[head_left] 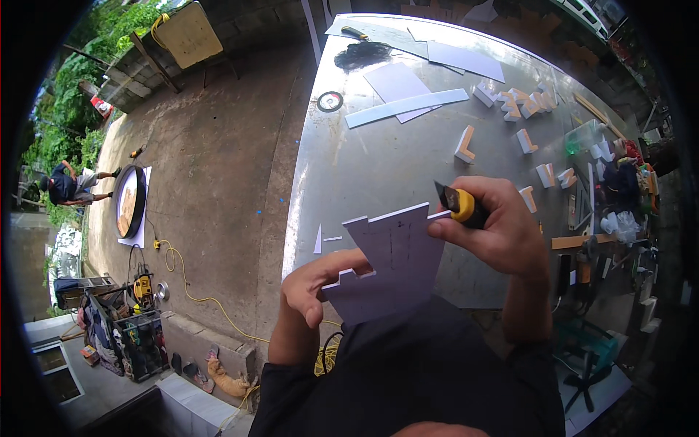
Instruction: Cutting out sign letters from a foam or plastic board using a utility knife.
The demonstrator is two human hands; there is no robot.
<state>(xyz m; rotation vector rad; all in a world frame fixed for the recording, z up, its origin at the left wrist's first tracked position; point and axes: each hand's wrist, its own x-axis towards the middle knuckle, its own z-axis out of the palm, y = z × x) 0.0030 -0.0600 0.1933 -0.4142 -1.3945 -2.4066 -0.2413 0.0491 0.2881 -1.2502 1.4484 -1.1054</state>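
Note:
In front of my chest, my left hand (309, 290) grips a notched piece of white sheet board (397, 251) by its left side, with some of the fingers hidden behind it. Dark pencil-like lines run across the board's face. My right hand (506, 229) is closed round a yellow-and-black utility knife (464, 207), its dark blade pointing up and left. The right thumb is at a narrow strip on the board's upper right corner; I cannot tell whether the strip is still joined. Beyond the left hand, a small white triangular offcut (318, 239) lies on the metal table (364, 164).
Several white block letters with tan edges (464, 144) stand on the table's right half. Farther back lie white sheets (397, 80), a cutting disc (330, 101) and another knife (354, 33). Tools crowd the right edge. A yellow cord (207, 298) crosses the floor; a person (65, 186) stands far left.

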